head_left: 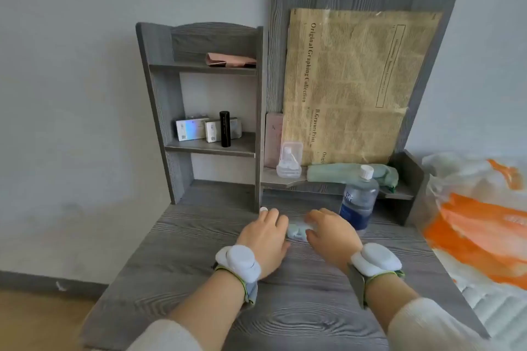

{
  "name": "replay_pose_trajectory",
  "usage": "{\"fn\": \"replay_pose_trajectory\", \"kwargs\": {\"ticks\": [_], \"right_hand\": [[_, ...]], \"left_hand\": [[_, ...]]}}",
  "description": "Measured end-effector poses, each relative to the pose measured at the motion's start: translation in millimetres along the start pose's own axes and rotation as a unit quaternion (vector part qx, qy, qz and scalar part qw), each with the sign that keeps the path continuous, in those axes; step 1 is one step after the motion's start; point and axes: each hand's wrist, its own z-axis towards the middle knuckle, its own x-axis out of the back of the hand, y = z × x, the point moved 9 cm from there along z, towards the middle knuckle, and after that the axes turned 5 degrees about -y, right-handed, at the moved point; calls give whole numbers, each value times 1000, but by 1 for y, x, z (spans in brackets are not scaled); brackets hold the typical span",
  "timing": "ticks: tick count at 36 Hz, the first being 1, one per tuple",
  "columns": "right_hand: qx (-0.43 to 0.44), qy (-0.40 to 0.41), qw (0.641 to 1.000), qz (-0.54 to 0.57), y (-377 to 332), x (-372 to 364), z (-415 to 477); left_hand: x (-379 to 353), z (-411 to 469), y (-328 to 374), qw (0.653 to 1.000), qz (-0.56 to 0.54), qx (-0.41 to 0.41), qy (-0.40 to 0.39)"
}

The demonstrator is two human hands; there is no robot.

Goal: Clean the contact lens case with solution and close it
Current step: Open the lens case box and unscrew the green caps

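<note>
In the head view, the grey wood-grain desk (pixel 199 279) is offering its widest open stretch on the near side of both hands, around the forearms. Its left edge is running off diagonally well out from the left hand. Its right edge is lying close beside the right forearm, where orange-and-white bedding (pixel 470 236) is pressing up against it. Past the fingertips the room is tightening: the shelf unit (pixel 159 94) is standing across the back, its upright divider just ahead of the left hand. The solution bottle (pixel 360 202), clear with a blue label and a white cap on, is standing upright just ahead and to the right of the right hand. A small white disc (pixel 263 209) is lying at the left hand's fingertips. The left hand (pixel 263 239) is lying palm down, fingers fairly straight, gripping nothing. The right hand (pixel 332 236) is arching over the desk with fingers bending down; whether it is gripping is unclear. The contact lens case (pixel 296 231), pale blue and blurred, is sitting on the desk between the hands, partly under the right fingers.
</note>
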Motion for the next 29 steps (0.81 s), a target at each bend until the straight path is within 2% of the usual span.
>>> {"fn": "replay_pose_trajectory", "kwargs": {"ticks": [7, 13, 17, 22, 29], "right_hand": [[10, -32, 999, -18, 8, -19, 7], [35, -2, 999, -5, 9, -15, 5], [50, 7, 999, 4, 7, -12, 0], [70, 7, 998, 1, 1, -11, -13], [83, -3, 996, -31, -9, -15, -35]], "left_hand": [[-27, 17, 0, 999, -22, 23, -31], [-36, 23, 0, 994, -101, 18, -39], [-35, 22, -10, 985, -167, 42, -10], [-40, 13, -15, 969, -231, 86, -17], [-43, -6, -17, 940, -321, 106, -35]]}}
